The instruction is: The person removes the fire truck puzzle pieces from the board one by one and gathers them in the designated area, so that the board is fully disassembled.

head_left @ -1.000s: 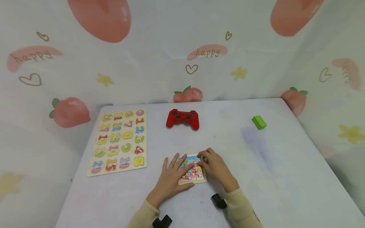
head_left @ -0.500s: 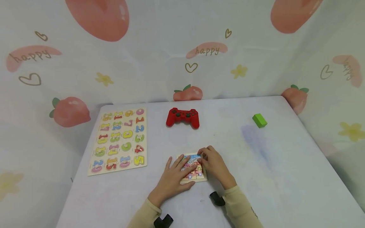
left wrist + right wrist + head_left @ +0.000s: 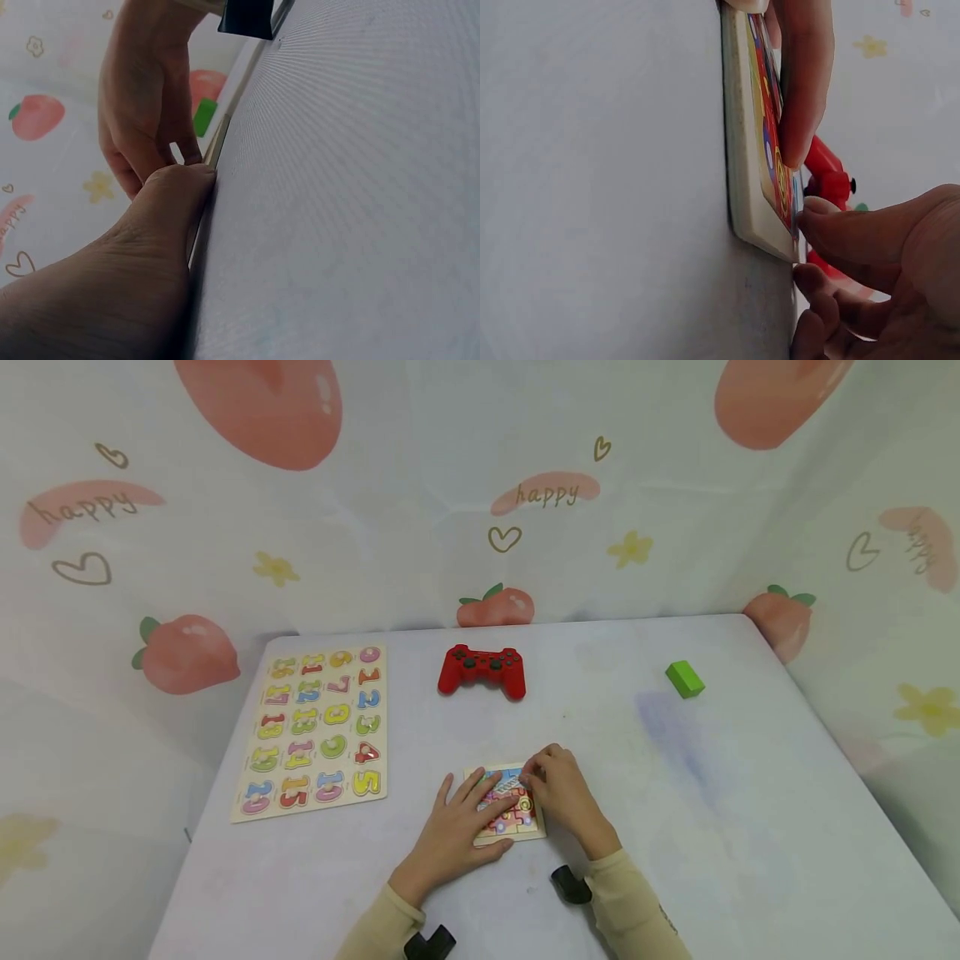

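Note:
A small wooden jigsaw puzzle (image 3: 519,819) with a colourful picture lies on the white table in the head view. The left hand (image 3: 459,825) is spread over its left part, fingers straight, with the thumb along the near edge. At the far right corner, the right hand (image 3: 562,795) has its fingers bent and pinches with thumb and forefinger. The right wrist view shows that thumb (image 3: 821,217) against the picture side of the puzzle (image 3: 754,202), with the other fingertips close by the corner. Whether a loose piece is between them I cannot tell.
A red game controller (image 3: 482,672) lies beyond the puzzle. To the left is a wooden number board (image 3: 315,727) with coloured numerals. A green block (image 3: 685,679) stands at the far right. Behind the table hangs a peach-printed cloth (image 3: 420,510).
The left hand has shifted slightly right over the puzzle. The right forefinger has drawn a little closer to the thumb at the corner. Everything else on the table stays put.

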Available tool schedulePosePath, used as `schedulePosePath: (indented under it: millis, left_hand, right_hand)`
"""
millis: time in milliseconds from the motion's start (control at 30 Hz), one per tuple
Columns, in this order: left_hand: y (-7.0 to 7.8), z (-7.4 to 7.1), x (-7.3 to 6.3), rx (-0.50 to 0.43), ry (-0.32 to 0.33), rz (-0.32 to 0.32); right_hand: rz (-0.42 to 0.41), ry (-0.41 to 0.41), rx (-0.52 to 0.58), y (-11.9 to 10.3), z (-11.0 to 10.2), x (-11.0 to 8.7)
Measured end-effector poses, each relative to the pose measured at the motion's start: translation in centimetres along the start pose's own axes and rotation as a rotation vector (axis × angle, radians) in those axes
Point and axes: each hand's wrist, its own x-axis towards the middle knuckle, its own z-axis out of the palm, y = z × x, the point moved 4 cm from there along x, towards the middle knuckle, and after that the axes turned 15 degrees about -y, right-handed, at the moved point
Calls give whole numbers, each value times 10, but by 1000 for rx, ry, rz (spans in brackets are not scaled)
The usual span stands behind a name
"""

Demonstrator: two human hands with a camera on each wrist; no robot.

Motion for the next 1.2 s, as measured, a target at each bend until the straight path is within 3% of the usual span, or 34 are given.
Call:
schedulePosePath:
  millis: [233,667,1200]
  left_hand:
    - [0,-2,0,-20,5,10]
    - [-2,1,0,-18,11,11]
    - [-2,-2,0,-29,6,13]
  right_hand:
    - [10,-34,8,2,1,1]
    - [-76,-60,-188,-8,-3,1]
    - [-68,-95,-96,-8,-3,9]
